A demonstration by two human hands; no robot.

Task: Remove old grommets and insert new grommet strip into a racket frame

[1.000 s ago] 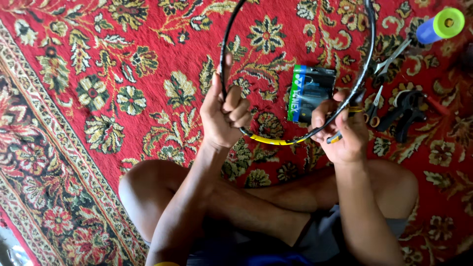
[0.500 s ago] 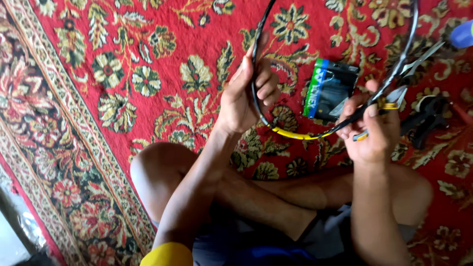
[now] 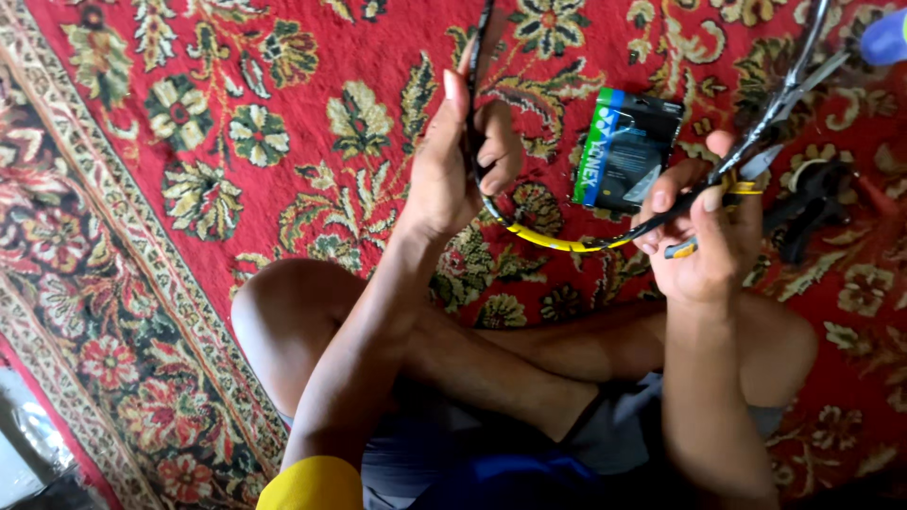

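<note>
**Both hands grip an unstrung racket frame above a red carpet**

A person sits cross-legged on a red floral carpet point(image 3: 283, 85) and holds a black racket frame point(image 3: 567, 241) over their lap, its lower curve marked with a yellow band. The frame has no strings that can be seen; the carpet shows straight through the hoop.

The left hand point(image 3: 458, 161) is closed around the left side of the frame, fingers curled over the rim and thumb pointing up along it. The right hand point(image 3: 704, 236) is clamped on the right side of the frame, fingers wrapped over the rim; a small yellow-and-dark piece shows just under its fingers, too little of it visible to tell what it is.

The only container in view is a flat dark packet point(image 3: 628, 146) with a green and blue edge strip. It lies on the carpet inside the hoop as seen from above, between the two hands, and looks sealed; its contents cannot be made out.

To the right, beside the right hand, dark-handled pliers point(image 3: 812, 203) lie on the carpet, with a metal tool point(image 3: 789, 104) just above them near the frame. A blue object point(image 3: 888, 38) sits at the top right edge, cut off by the view.
</note>
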